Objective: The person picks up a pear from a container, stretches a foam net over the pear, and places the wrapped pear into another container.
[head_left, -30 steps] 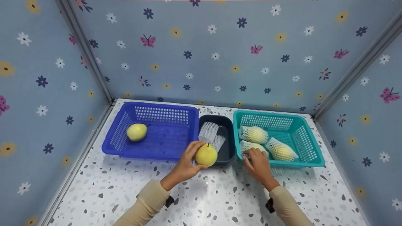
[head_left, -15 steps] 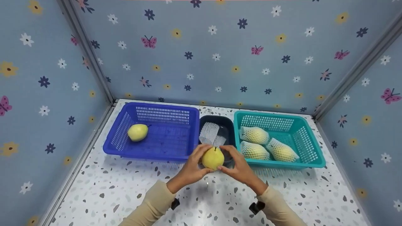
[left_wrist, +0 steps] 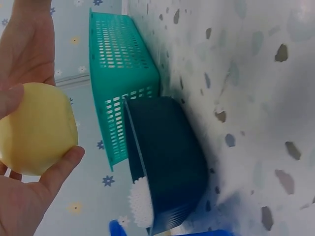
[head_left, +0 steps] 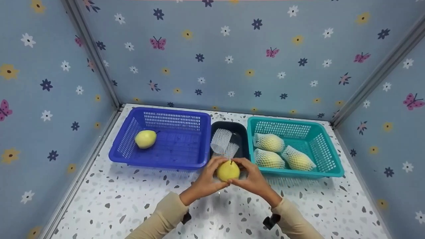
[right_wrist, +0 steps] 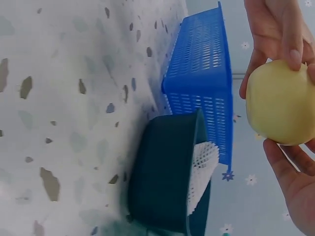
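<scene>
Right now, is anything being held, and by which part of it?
Yes: a round yellow pear, held by its sides between the person's left hand and right hand; its short dark stem is uncovered.

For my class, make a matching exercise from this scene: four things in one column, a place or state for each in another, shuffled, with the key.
Column one
1. Dark tray
2. Left hand
3. Blue basket
4. Green basket

Column two
A. Has one unwrapped pear inside
B. Has white nets inside
C. Has three netted pears inside
D. Grips a yellow pear

Pairs: 1-B, 2-D, 3-A, 4-C
</scene>
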`<state>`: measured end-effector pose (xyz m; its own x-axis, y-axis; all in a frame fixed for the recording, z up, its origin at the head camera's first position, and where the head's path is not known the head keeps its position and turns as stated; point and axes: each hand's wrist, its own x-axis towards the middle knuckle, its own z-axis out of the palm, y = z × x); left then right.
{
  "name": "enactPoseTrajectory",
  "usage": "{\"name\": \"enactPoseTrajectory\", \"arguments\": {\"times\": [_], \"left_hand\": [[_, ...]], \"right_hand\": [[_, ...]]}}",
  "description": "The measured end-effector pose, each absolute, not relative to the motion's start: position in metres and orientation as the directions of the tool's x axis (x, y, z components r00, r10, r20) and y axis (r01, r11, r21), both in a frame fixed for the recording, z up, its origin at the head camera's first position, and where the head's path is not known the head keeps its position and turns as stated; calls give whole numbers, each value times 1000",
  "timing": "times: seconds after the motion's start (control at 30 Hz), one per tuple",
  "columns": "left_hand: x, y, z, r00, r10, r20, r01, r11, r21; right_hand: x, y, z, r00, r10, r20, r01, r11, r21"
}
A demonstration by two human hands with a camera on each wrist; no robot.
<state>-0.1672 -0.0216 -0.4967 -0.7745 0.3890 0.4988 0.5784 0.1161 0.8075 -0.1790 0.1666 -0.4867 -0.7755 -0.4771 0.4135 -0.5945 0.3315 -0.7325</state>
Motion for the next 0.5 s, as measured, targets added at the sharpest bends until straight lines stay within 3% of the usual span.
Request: {"name": "enactPoseTrajectory", "arguments": {"times": [0.27,0.5], "left_hand": [[-164,-22,-519,-829,416,374,467,147,872],[-161,-20,-540,-838,398,372,474,196,858]], "right_hand": [[-180,175,-514,-800,-507,321,-519,317,-794],[-179,176,-537,-805,-532,264,-471,303,-828]]}}
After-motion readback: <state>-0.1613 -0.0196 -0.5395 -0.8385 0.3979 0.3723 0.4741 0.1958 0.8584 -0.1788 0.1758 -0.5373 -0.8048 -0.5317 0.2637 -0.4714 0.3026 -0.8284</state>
